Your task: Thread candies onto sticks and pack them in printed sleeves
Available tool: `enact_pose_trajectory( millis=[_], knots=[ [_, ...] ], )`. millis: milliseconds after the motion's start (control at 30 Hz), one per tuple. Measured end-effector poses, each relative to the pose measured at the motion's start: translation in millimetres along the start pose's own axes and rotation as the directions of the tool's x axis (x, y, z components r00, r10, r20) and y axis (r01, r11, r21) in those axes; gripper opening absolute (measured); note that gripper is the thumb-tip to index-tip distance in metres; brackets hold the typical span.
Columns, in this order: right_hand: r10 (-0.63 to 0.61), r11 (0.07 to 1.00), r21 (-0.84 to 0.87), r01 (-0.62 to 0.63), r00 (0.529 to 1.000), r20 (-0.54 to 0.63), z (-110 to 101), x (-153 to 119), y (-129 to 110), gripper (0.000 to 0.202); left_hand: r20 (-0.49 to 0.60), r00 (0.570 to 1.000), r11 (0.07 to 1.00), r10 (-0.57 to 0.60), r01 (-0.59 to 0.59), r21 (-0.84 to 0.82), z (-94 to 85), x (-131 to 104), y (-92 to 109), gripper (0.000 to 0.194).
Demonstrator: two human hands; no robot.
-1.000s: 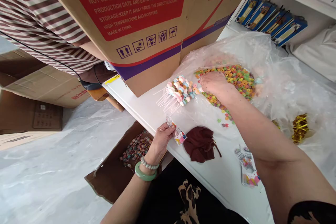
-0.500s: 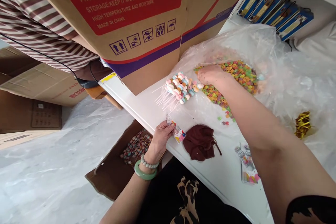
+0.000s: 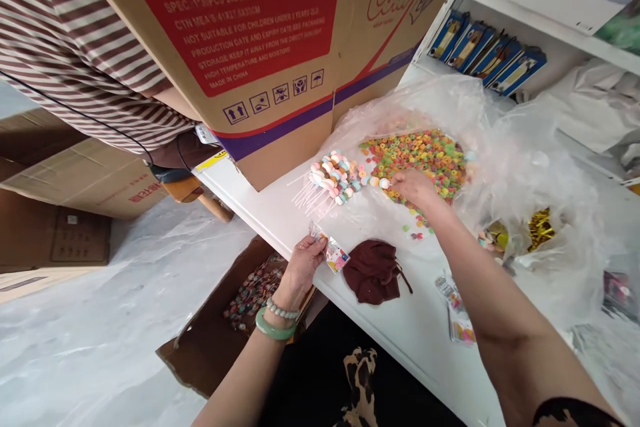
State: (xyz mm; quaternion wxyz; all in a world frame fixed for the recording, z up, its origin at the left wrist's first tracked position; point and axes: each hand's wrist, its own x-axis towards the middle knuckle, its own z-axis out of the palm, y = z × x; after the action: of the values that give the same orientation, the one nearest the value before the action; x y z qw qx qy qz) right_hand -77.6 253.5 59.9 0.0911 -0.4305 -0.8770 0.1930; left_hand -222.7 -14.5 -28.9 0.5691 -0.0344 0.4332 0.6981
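Note:
My left hand (image 3: 305, 260) is closed at the table's front edge, thumb and fingers pinching a small clear printed packet (image 3: 336, 256). My right hand (image 3: 416, 188) is over the near edge of a pile of colourful candy rings (image 3: 430, 155) in a clear plastic bag. Its fingers are drawn together, and what they hold, if anything, cannot be made out. Just left of those fingertips lie several marshmallow sticks (image 3: 333, 177), pastel twists on white sticks. A crumpled dark brown cloth (image 3: 374, 272) rests beside the left hand's packet.
A big printed carton (image 3: 280, 140) stands at the back left, with a person in a striped top (image 3: 100, 47) behind it. More packets (image 3: 457, 310) and gold tinsel (image 3: 541, 229) lie to the right. Below the table edge, an open box (image 3: 195, 347) holds wrapped sweets.
My right hand has come out of the candy rings, moving towards me, and its fingers now show. My left hand still holds the packet. The view has shifted slightly.

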Motion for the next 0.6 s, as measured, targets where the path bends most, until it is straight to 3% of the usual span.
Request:
enact_pose_trajectory(
  millis=[33,67,133,233,333,467,600],
  knots=[
    [0.051,0.997,0.052,-0.052,0.999,0.005,0,-22,10,0.022,0.010,1.000,1.000,-0.002,0.002,-0.018,-1.1,0,0,0.029],
    [0.172,0.952,0.253,-0.172,0.985,0.020,2,-44,20,0.019,0.020,1.000,0.999,0.000,0.001,-0.037,-1.2,1,1,0.028],
    [0.342,0.732,0.594,-0.335,0.934,0.105,9,-90,32,0.019,0.048,0.999,0.998,0.009,-0.006,-0.061,2.9,1,4,0.026],
    [0.375,0.457,0.814,-0.358,0.908,0.188,23,-152,31,0.024,0.132,0.991,0.998,0.007,0.001,-0.064,21.6,-1,5,0.023],
    [0.367,0.317,0.878,-0.359,0.900,0.236,31,-198,15,0.024,0.230,0.973,0.998,-0.027,0.040,-0.052,48.7,-4,-2,0.021],
    [0.377,0.309,0.893,-0.328,0.904,0.201,33,-238,-4,0.021,0.286,0.955,0.996,-0.084,0.084,0.011,76.5,-19,-21,0.022],
    [0.421,0.458,0.835,-0.304,0.902,0.098,35,-267,-11,0.016,0.301,0.951,0.994,-0.064,0.033,0.104,87.6,-41,-37,0.029]
  ],
)
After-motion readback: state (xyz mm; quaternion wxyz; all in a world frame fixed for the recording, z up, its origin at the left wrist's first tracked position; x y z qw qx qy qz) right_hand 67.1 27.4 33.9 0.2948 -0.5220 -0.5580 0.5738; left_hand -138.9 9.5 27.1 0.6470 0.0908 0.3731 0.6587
